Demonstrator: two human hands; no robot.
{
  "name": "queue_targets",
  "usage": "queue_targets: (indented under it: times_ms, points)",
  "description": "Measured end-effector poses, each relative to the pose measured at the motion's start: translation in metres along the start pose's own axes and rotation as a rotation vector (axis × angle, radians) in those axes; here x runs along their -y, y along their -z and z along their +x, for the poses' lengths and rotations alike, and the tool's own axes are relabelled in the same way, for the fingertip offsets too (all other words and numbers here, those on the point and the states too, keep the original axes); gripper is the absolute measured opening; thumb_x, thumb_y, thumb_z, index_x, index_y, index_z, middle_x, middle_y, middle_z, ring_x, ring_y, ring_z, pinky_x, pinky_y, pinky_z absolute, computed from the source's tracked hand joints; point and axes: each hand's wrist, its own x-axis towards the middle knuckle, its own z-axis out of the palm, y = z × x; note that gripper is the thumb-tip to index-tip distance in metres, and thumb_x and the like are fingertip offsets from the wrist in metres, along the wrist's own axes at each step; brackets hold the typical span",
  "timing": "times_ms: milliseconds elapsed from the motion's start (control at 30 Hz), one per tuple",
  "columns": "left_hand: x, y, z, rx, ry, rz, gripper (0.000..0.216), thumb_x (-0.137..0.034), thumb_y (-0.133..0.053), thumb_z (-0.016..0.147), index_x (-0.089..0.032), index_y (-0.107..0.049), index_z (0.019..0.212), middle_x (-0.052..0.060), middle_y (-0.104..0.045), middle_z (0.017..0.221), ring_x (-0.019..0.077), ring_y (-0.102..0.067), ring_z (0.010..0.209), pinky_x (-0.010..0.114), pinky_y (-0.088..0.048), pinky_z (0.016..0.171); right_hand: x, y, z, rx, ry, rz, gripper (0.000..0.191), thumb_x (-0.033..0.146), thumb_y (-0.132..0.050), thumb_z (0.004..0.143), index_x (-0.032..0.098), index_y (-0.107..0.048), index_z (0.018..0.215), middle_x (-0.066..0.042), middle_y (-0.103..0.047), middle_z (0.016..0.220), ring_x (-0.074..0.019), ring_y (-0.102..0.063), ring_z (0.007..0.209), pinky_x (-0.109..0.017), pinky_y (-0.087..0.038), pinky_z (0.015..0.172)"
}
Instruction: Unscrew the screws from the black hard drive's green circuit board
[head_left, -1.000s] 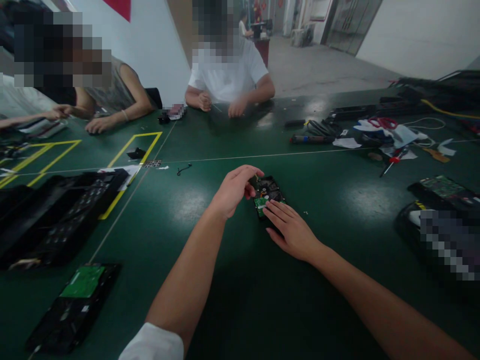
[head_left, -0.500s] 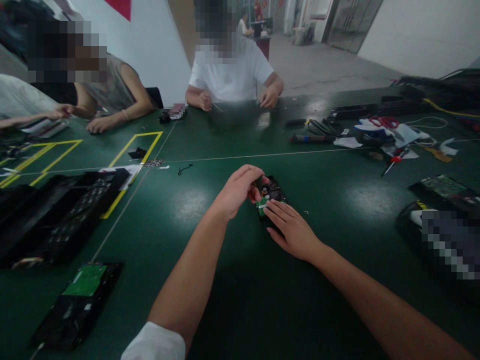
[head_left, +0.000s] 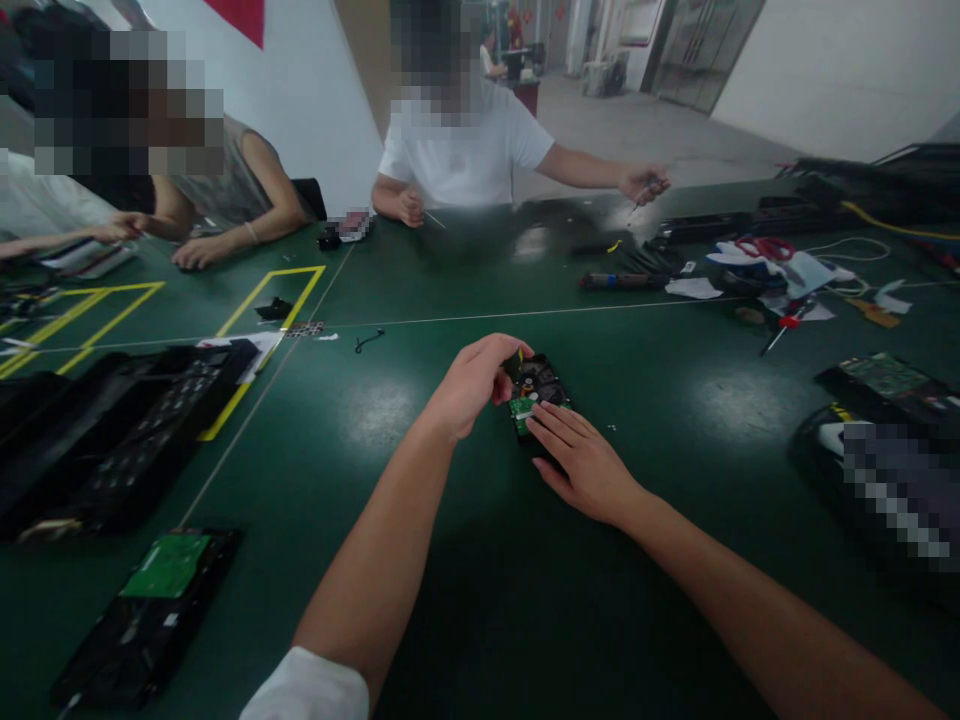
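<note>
A small black hard drive (head_left: 550, 377) with a green circuit board (head_left: 521, 408) lies on the green table in front of me. My left hand (head_left: 484, 380) is at its upper left edge, fingers curled and the index finger reaching the drive's far end. A tiny yellow bit shows by that fingertip; what the fingers pinch is hidden. My right hand (head_left: 585, 455) lies over the near part of the drive, fingers stretched out on the circuit board and thumb apart below them.
At the lower left lies a larger black unit with a green board (head_left: 169, 565), below a black casing (head_left: 142, 430). A red-handled screwdriver (head_left: 784, 323), papers and cables lie at the right. Opposite sits a person in a white shirt (head_left: 465, 150); others sit at the left.
My left fingers have shifted slightly up and away from the board, showing more of the drive. The person opposite has stretched an arm out toward the right side of the table.
</note>
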Motion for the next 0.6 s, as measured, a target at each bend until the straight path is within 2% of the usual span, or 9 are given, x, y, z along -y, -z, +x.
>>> queue_targets:
  times_ms: [167,367,600]
  points:
    - [-0.0012,-0.0008,-0.0008,-0.042,0.042,-0.027,0.021,-0.04,-0.064,0.092,-0.021,-0.067,0.101,0.0,-0.065,0.075,0.0096,-0.051,0.044,0.023,-0.031,0.041,-0.0004,-0.001,-0.0003,-0.011,0.001,0.01,0.055,0.031,-0.056,0.104,0.02,-0.049,0.157,-0.012,-0.048,0.166,-0.0299,-0.038,0.159,-0.059,-0.038,0.129]
    - [-0.0017,-0.0005,-0.0013,-0.018,0.045,-0.098,0.022,-0.041,-0.063,0.092,-0.021,-0.06,0.102,0.005,-0.076,0.095,0.0085,-0.054,0.042,0.023,-0.035,0.038,-0.0001,-0.0001,-0.0003,0.012,0.0,-0.011,0.053,0.031,-0.056,0.105,0.016,-0.051,0.156,-0.014,-0.047,0.166,-0.0302,-0.038,0.159,-0.056,-0.036,0.13]
    - [-0.0001,0.0012,-0.0005,0.025,0.034,-0.081,0.022,-0.039,-0.059,0.093,-0.018,-0.065,0.098,0.007,-0.076,0.098,0.0075,-0.053,0.043,0.022,-0.036,0.04,-0.0018,-0.003,-0.0009,-0.011,0.01,0.001,0.054,0.031,-0.056,0.104,0.018,-0.051,0.156,-0.013,-0.048,0.166,-0.0302,-0.038,0.159,-0.057,-0.037,0.13]
